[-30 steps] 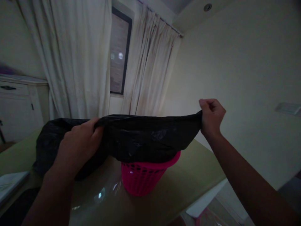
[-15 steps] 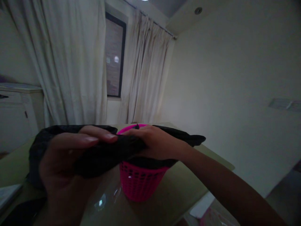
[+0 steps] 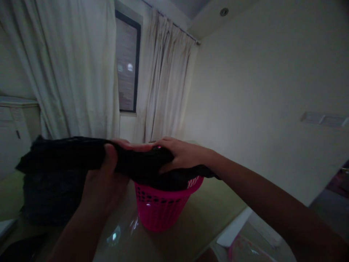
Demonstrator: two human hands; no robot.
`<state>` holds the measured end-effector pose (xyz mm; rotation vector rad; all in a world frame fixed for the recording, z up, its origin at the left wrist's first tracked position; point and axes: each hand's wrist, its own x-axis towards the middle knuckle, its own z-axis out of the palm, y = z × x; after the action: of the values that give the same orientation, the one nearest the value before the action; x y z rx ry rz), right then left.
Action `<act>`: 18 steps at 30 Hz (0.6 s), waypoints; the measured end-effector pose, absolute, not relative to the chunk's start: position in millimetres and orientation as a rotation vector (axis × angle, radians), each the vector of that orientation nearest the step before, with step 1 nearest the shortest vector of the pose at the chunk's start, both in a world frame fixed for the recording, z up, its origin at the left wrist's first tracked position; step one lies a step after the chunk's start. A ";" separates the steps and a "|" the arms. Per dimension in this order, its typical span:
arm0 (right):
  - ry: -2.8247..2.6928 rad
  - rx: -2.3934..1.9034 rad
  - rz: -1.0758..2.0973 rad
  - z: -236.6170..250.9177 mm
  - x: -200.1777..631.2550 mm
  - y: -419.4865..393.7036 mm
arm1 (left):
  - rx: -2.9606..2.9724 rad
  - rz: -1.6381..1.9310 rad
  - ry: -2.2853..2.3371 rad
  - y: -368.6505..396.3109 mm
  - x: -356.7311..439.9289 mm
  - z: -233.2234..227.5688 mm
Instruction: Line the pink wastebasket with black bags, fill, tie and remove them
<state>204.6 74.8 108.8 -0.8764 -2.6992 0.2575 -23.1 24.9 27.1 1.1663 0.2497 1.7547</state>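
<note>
A length of black plastic bag (image 3: 140, 165) is stretched between my hands. My left hand (image 3: 105, 182) is closed on it, thumb on the near side and fingers behind. My right hand (image 3: 181, 153) pinches the bag above the rim of a pink perforated plastic basket (image 3: 162, 209). Part of the bag sags over the basket's mouth and hides most of its inside. The basket stands upright on the table (image 3: 223, 198). To the left, a dark plastic bundle (image 3: 51, 196) rests on the table; whether it joins the held piece I cannot tell.
At the left table edge lies a flat whitish item (image 3: 7, 227), with a dark object (image 3: 24, 247) nearer me. A pink-edged clear package (image 3: 247, 251) sits below the table's right side. Behind are a white cabinet (image 3: 13, 127), curtains (image 3: 76, 72) and a wall.
My left hand has turned and shifted so its thumb now faces me, and the black plastic reaches farther left. The right-hand part of the bag has dropped lower over the basket. The view has swung slightly right.
</note>
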 end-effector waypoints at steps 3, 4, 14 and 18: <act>-2.623 -1.337 0.136 119.2 261.0 94.6 | 0.979 1.877 0.120 25.7 -32.2 41.8; -2.589 -1.512 0.066 125.4 278.3 98.6 | 0.947 1.922 0.115 28.8 -34.6 44.7; -1.808 -0.749 0.791 163.8 332.7 63.7 | 0.978 2.120 0.404 45.8 -26.1 40.6; -1.979 -0.877 1.154 120.8 338.8 74.3 | 0.943 2.130 0.392 47.9 -25.9 40.6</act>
<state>338.8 74.3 120.8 -0.8772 -1.9787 1.1539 -25.9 47.9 40.6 0.9432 0.3924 2.1305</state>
